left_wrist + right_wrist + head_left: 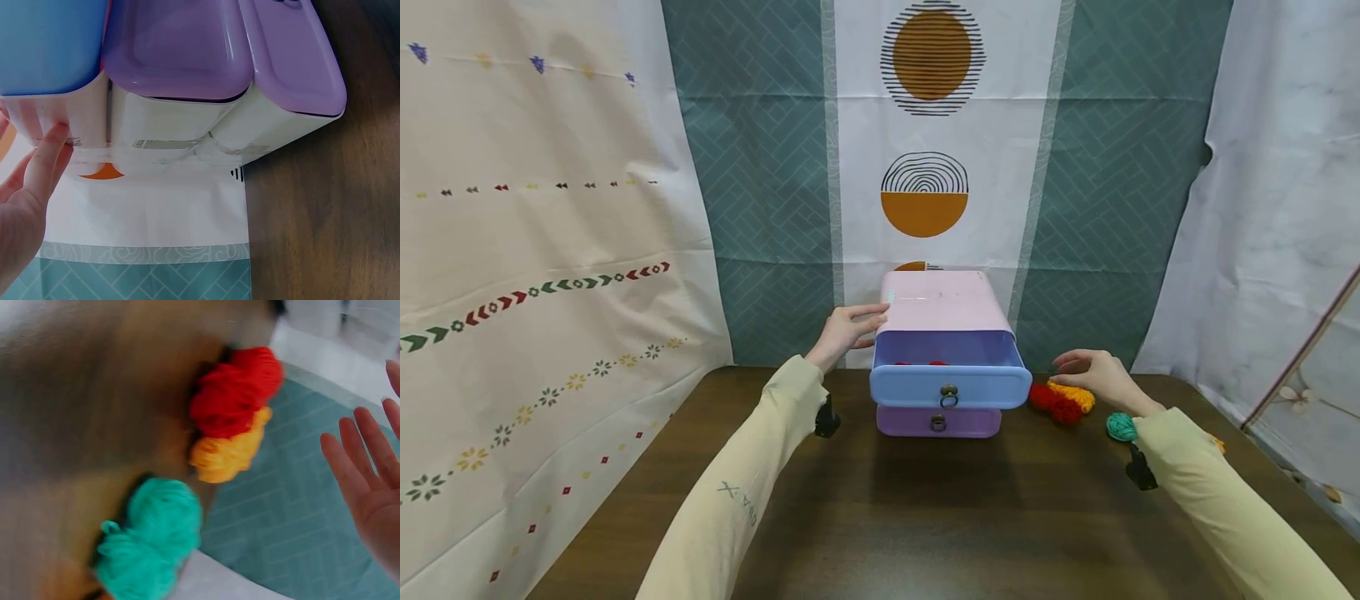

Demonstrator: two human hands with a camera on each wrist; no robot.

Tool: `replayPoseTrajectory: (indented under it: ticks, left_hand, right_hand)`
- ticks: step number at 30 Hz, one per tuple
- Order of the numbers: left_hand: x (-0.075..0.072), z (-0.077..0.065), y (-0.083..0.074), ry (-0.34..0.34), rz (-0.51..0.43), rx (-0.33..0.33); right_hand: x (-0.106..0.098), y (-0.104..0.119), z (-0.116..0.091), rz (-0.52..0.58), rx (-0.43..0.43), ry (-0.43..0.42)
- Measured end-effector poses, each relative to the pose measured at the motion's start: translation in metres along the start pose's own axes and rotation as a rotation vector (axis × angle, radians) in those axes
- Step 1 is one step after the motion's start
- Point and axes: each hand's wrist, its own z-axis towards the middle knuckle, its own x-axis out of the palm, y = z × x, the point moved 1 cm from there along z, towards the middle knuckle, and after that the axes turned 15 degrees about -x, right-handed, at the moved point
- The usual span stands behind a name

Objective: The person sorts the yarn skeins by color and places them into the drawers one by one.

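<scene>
A stacked drawer unit with a pink top (947, 300) stands at the table's back. Its upper light-blue drawer (917, 387) is pulled out, and red bits (938, 363) show inside. Below it is a closed purple drawer (902, 422); the left wrist view shows two purple tiers. My left hand (850, 332) touches the pink casing's left side with fairly straight fingers. Over the yarn at the right, my right hand (1101, 377) is raised with nothing in it, fingers spread in the right wrist view. Nearest to it lie red yarn balls (228, 397), yellow yarn (228, 453) and green yarn (153, 537).
Another bit of orange yarn (1217, 443) lies partly hidden behind the right sleeve. The dark wooden table (925, 533) extends in front of the drawers. Patterned cloths (760, 167) hang behind the table and on both sides.
</scene>
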Motion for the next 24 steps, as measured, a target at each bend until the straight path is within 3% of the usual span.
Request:
replayPoseTrajectory:
  ticks: [10,24]
  left_hand:
    - [0.001,0.003,0.002,0.017,-0.028,0.016]
    - [0.002,0.001,0.001,0.023,-0.028,0.023]
  right_hand:
    - [0.027,-0.025,-0.007,-0.097,0.022,-0.012]
    - [0.046,-0.055,-0.017,-0.171,0.054,-0.03]
